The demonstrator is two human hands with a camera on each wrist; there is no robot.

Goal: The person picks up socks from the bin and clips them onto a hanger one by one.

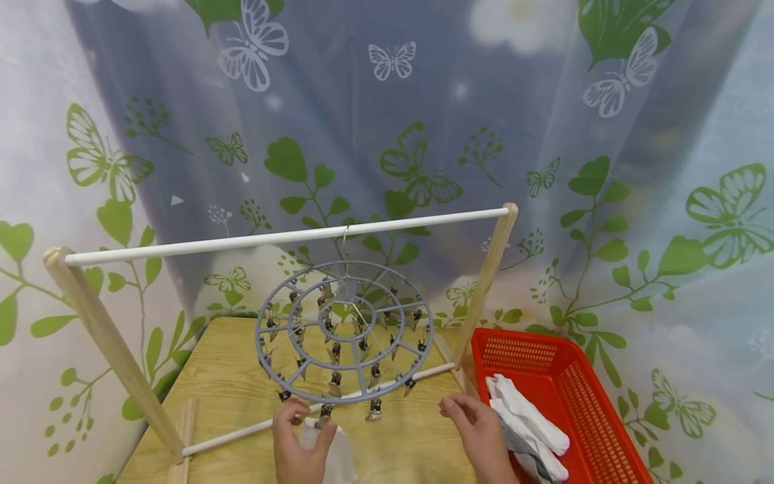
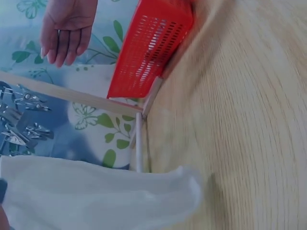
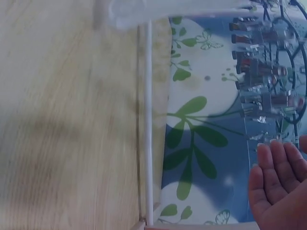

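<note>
A grey round clip hanger (image 1: pixel 347 401) hangs by its metal hook from a white rod, with many metal clips below its rings. My left hand (image 1: pixel 299 447) is at its front edge, thumb and forefinger apart, the thumb tip overlapping a metal clip (image 1: pixel 326 410). Below that clip hangs a white sock (image 1: pixel 338 457), which fills the lower left of the left wrist view (image 2: pixel 96 191). To the right, my right hand (image 1: pixel 480 430) is raised between hanger and basket, its fingers loosely bent and holding nothing, as the right wrist view (image 3: pixel 280 187) also shows.
The rack has wooden side posts (image 1: pixel 484 289) and a white top rod (image 1: pixel 254 240), and stands on a wood-grain table (image 1: pixel 224 363). A red basket (image 1: pixel 520 334) at the right holds white socks (image 1: pixel 532 410) and a grey cloth item (image 1: pixel 523 447). Behind hangs a patterned curtain (image 1: pixel 363 134).
</note>
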